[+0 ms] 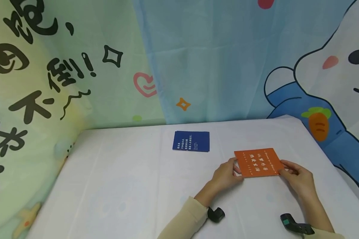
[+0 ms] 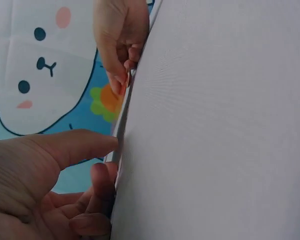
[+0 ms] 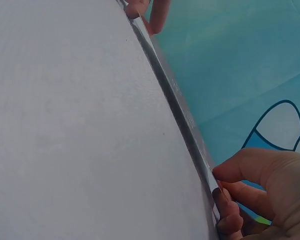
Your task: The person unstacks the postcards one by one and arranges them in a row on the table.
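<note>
An orange card (image 1: 258,162) with white lettering is held flat, low over the right part of the white table. My left hand (image 1: 226,174) pinches its left edge between thumb and fingers; my right hand (image 1: 299,179) pinches the opposite edge. Seen almost edge-on in the left wrist view, the card (image 2: 122,116) is a thin strip close to the tabletop, with the left thumb (image 2: 85,146) on top and fingers below. From the right wrist, the right thumb (image 3: 245,164) lies above the card's edge and the fingertips curl under it.
Dark blue cards (image 1: 194,141) with white lettering lie slightly offset on each other near the table's back edge, left of the orange card. A white cloth covers the table (image 1: 122,186). Behind it hangs a printed backdrop (image 1: 215,66), which also runs along the left side.
</note>
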Demonstrator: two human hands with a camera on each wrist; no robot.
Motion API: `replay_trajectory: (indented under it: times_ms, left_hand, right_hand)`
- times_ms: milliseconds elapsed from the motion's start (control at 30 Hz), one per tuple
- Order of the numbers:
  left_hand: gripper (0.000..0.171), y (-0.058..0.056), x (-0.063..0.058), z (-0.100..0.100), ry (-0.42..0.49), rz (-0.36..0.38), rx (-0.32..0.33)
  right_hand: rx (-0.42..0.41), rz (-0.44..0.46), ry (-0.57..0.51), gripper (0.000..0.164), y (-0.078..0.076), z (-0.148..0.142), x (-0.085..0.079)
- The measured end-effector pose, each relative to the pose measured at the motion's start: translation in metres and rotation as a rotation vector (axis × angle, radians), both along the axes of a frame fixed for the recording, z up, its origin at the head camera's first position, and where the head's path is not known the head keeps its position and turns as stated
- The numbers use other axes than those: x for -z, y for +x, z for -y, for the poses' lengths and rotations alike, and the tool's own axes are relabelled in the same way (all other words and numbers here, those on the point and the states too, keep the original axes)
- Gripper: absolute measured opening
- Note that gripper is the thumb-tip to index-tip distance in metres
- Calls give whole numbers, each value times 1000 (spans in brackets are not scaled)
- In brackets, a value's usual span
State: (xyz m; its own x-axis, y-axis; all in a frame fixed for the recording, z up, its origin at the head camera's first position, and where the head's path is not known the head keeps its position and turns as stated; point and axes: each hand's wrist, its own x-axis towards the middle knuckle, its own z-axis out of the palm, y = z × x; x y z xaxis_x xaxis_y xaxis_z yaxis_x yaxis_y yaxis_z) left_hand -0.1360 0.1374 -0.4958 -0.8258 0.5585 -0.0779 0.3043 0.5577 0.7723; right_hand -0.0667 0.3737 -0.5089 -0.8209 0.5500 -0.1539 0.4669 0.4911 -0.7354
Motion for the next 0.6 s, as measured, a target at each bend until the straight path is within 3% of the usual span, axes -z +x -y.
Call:
replay_trajectory:
  times_ms: [233,600]
  left_hand:
    - [58,-1,-1,1,-65,-75,35]
    - [58,-1,-2,3,-72,-48,31]
  right_hand:
    - [-11,-13,37,46,2,1,2]
    - [-3,-21,42,44,-1,2,4]
